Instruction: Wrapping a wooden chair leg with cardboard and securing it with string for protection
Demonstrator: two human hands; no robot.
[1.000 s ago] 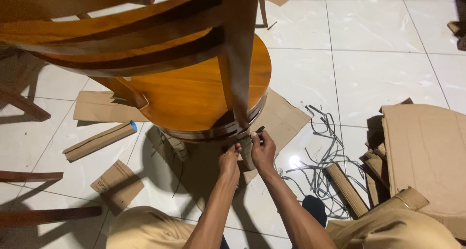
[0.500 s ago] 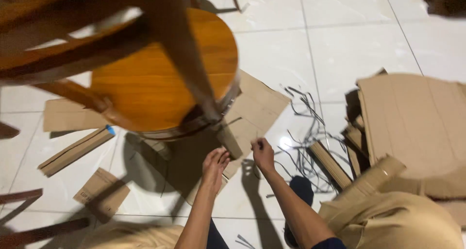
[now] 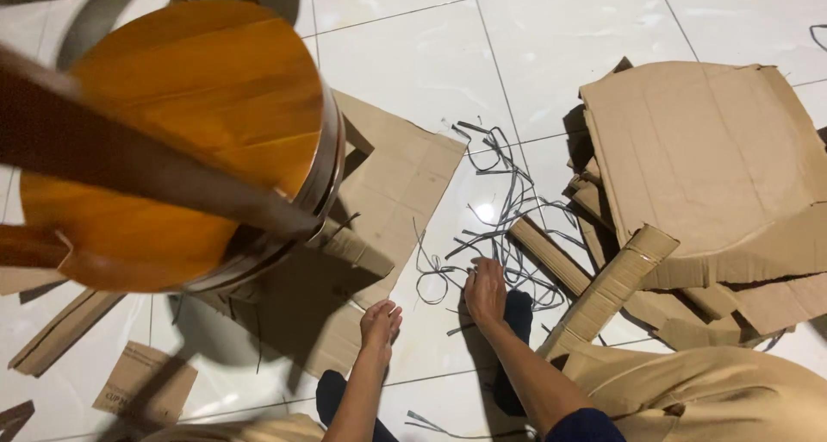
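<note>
Fingers of the right hand (image 3: 486, 292) spread loosely, palm down, tips at the tangle of dark plastic straps (image 3: 500, 209) on the white tile floor (image 3: 568, 28), gripping nothing that shows; fingers of the left hand (image 3: 380, 321) drawn together and extended, also empty, resting at the near edge of the flat cardboard sheet (image 3: 388, 175); a second ago both hands were pinched together at the wrapped rim of the round wooden stool seat (image 3: 181, 140), half a second ago they had dropped away from it, and now they are down at floor level, well apart from the seat; judged from that, work on the rim wrapping has been let go for the moment and attention has gone to the loose material below; seat now hangs overhead in view, tilted, its blurred dark leg (image 3: 146, 179) crossing the frame, a strip of cardboard wrap (image 3: 353, 245) at its lower edge; beyond the right hand, a cardboard tube piece (image 3: 603, 291) leans on a heap of torn cardboard (image 3: 706, 158); left of the stool, small cardboard offcuts (image 3: 142, 382) lie on the tile; tan trouser knees (image 3: 706, 390) low in frame.
</note>
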